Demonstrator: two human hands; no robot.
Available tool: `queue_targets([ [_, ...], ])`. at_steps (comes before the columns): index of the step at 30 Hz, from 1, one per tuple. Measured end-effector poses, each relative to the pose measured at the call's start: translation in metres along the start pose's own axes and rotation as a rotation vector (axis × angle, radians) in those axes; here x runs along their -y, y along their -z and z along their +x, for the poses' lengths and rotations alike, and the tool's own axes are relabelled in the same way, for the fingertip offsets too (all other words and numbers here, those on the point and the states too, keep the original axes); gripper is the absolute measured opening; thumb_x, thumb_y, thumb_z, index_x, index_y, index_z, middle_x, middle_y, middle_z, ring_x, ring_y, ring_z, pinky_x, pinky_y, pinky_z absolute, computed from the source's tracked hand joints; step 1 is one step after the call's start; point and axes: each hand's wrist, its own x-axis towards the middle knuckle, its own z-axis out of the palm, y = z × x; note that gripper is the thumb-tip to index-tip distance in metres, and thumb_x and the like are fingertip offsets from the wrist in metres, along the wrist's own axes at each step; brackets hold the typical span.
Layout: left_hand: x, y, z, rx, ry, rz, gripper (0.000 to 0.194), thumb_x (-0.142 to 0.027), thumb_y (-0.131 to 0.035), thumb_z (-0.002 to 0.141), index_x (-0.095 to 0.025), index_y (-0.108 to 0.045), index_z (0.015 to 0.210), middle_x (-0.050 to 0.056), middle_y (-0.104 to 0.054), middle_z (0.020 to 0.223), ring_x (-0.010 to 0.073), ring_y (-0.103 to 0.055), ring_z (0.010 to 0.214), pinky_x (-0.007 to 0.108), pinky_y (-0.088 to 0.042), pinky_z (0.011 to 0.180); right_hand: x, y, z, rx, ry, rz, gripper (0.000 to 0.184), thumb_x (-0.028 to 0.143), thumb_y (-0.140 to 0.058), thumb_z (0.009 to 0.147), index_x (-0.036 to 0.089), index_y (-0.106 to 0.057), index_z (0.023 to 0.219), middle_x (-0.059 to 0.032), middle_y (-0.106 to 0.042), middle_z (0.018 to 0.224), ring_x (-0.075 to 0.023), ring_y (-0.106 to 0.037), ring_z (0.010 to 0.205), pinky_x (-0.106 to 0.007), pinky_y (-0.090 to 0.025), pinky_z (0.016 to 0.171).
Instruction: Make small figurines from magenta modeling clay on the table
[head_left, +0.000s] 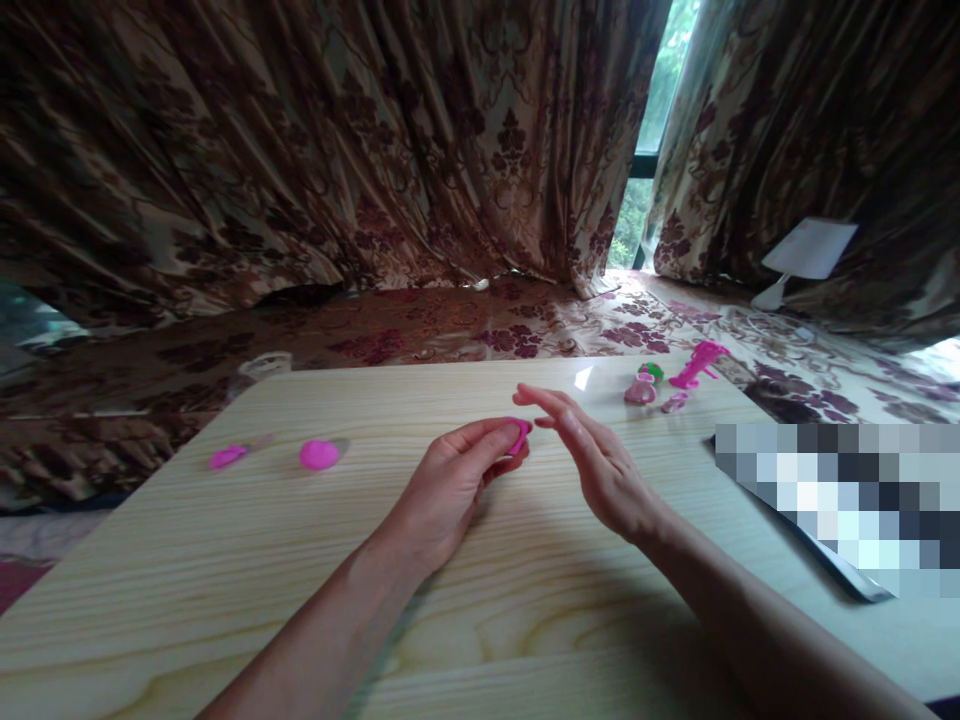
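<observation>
A: ok so what's the pink piece (520,434) look like?

B: Small, bright pink, smooth, kinda soft-looking. Only part of it shows, so I can't tell the full shape. It's in the left hand (459,480) above the middle of the table, pinched between the thumb and the curled fingers.

A: And the right hand (604,468)?

B: Just beside it, palm turned toward the left hand, fingers stretched out pretty straight. Can't tell if the fingertips brush the pink piece.

A: What are they working on?

B: A pale table (315,600) with wavy wood grain, a bit shiny toward the far edge. Off to the left there's a rounded pink lump (319,455), same sort of color, and a flatter pink bit (228,457) further out.

A: What's that cluster at the far right?

B: A hot pink toy (699,364) standing up, then a green thing (651,372), a paler pink thing (640,390) and a little pink part (674,402) in front. Too small to say more. There's also a pixelated patch (847,500) over something by the right edge.

A: Room?

B: Heavy brown floral curtains (420,150), a strip of window (637,205) with greenery in the gap, matching flowery fabric (450,325) behind the table, and a white lamp (811,247) leaning in view on the right.
</observation>
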Motion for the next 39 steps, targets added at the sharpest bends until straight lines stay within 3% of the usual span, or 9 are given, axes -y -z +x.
queue_targets([
  [10,0.0,0.002,0.001,-0.018,-0.016,0.048,0.015,-0.029,-0.063,0.074,-0.015,-0.067,0.077,0.002,-0.062,0.073,0.0116,-0.054,0.07,0.027,-0.041,0.074,-0.008,0.0,0.001,-0.063,-0.06,0.039,0.04,0.04,-0.028,0.094,0.025,-0.061,0.111,-0.004,-0.054,0.117,-0.0174,-0.048,0.113,-0.037,-0.037,0.099],
  [19,0.002,0.002,0.0,0.015,0.031,0.126,0.016,-0.03,-0.068,0.07,-0.016,-0.069,0.076,0.004,-0.065,0.075,0.0132,-0.055,0.072,0.027,-0.041,0.075,-0.001,0.001,0.0,0.031,-0.02,-0.057,0.038,0.038,-0.028,0.095,0.027,-0.06,0.112,-0.0027,-0.053,0.118,-0.0162,-0.046,0.115,-0.036,-0.031,0.103],
  [25,0.002,0.004,-0.002,0.045,0.046,0.232,0.021,-0.034,-0.067,0.07,-0.016,-0.071,0.08,0.004,-0.065,0.076,0.0141,-0.054,0.073,0.028,-0.039,0.075,0.001,0.003,0.0,0.09,-0.021,-0.053,0.041,0.037,-0.026,0.095,0.026,-0.064,0.107,-0.0032,-0.055,0.114,-0.0164,-0.047,0.113,-0.036,-0.033,0.101],
  [35,-0.002,0.004,-0.003,0.109,0.084,0.11,0.019,-0.028,-0.065,0.073,-0.019,-0.071,0.089,0.003,-0.067,0.084,0.0124,-0.054,0.078,0.026,-0.038,0.079,0.002,0.0,0.0,0.077,0.031,-0.083,0.037,0.035,-0.029,0.095,0.029,-0.064,0.107,-0.0026,-0.055,0.114,-0.0163,-0.046,0.113,-0.037,-0.034,0.1],
  [39,0.0,0.004,-0.002,0.092,0.089,0.096,0.013,-0.027,-0.066,0.073,-0.017,-0.071,0.08,0.002,-0.066,0.078,0.0116,-0.054,0.074,0.026,-0.039,0.077,0.003,0.002,-0.002,0.063,0.05,-0.105,0.036,0.034,-0.029,0.095,0.028,-0.061,0.112,-0.0027,-0.054,0.116,-0.0163,-0.044,0.115,-0.037,-0.032,0.102],
])
